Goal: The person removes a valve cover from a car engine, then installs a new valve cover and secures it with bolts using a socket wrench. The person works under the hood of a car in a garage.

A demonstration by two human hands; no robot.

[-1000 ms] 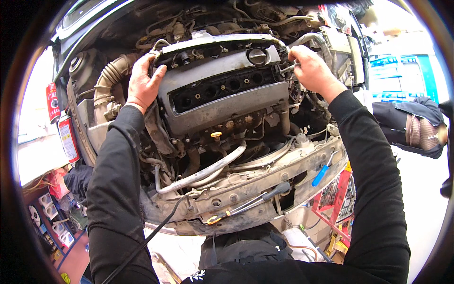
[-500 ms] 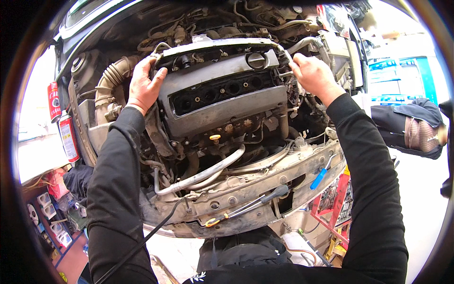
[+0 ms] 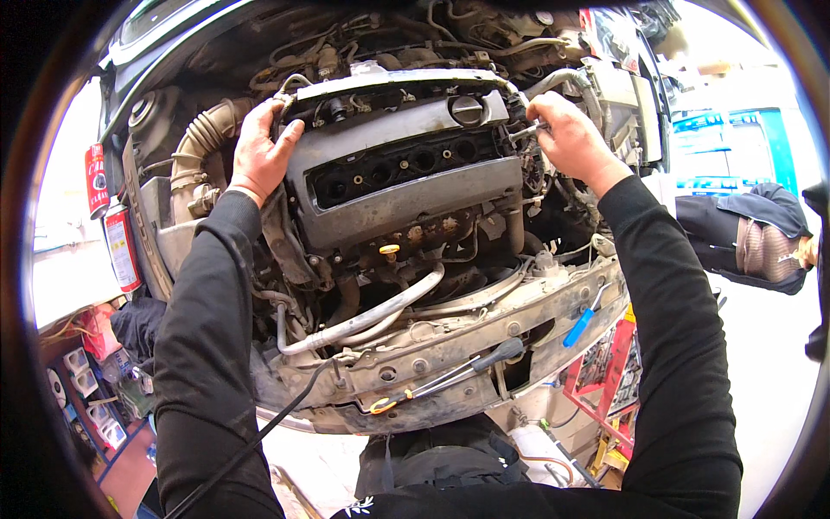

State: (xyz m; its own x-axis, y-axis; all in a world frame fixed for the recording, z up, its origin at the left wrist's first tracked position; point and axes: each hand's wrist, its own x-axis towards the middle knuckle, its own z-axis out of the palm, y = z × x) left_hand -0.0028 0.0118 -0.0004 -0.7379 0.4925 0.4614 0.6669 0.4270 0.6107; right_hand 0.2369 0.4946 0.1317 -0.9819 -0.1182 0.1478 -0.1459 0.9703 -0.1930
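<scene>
The engine's dark grey valve cover (image 3: 389, 208) lies in front of me, with an oil filler cap (image 3: 467, 110) and a recess of several round holes. Behind the cover runs a pale metal rail (image 3: 393, 84). At the rail's left end is my left hand (image 3: 264, 156), thumb apart and the other fingers curled over, their tips hidden. My right hand (image 3: 571, 138) is closed at the rail's right end, beside a short metal stub (image 3: 526, 132). What either hand grips is covered by the fingers.
A ribbed intake hose (image 3: 206, 143) lies left of my left hand. On the front crossmember rest an orange-handled tool (image 3: 391, 402) and a blue-handled screwdriver (image 3: 579, 327). A black cable (image 3: 285, 419) crosses my left sleeve. Spray cans (image 3: 121, 246) stand at left; a red rack (image 3: 605, 372) at lower right.
My right hand has shifted slightly down and left, its fingers closer to the metal stub. My left hand keeps its place on the engine. The whole view has moved a little.
</scene>
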